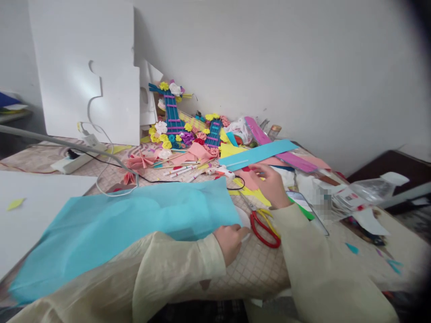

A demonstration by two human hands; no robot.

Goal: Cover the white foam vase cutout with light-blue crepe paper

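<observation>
Left hand: (230,242) fingers curled in at the near right corner of the sheet; whether they pinch the paper or the white piece, cannot tell.
Light-blue sheet: large, soft-looking paper (128,220), spread across the near left of the table, left forearm over its near edge. Far left end overlaps a flat white board (47,181).
White piece: smooth with a rounded edge (245,220), partly under the sheet's right end, just beside the left fingertips.
Right hand: (273,185) raised a bit, fingers bent and part-closed at the near edge of the blue strip; cannot tell if they hold anything.
Blue strip: long, straight-edged paper (259,153), lying slantwise over a magenta paper strip (301,162).
Glue gun: white with a black cable (225,171), left of the right hand, beyond the sheet.
Scissors: red and yellow handles (255,218), between the two hands, blades pointing away.
Phone: glossy-screened, flat (309,210), right of the right wrist.
Back: dark-blue guitar-shaped craft (172,114) with paper flowers, leaning by the wall.
</observation>
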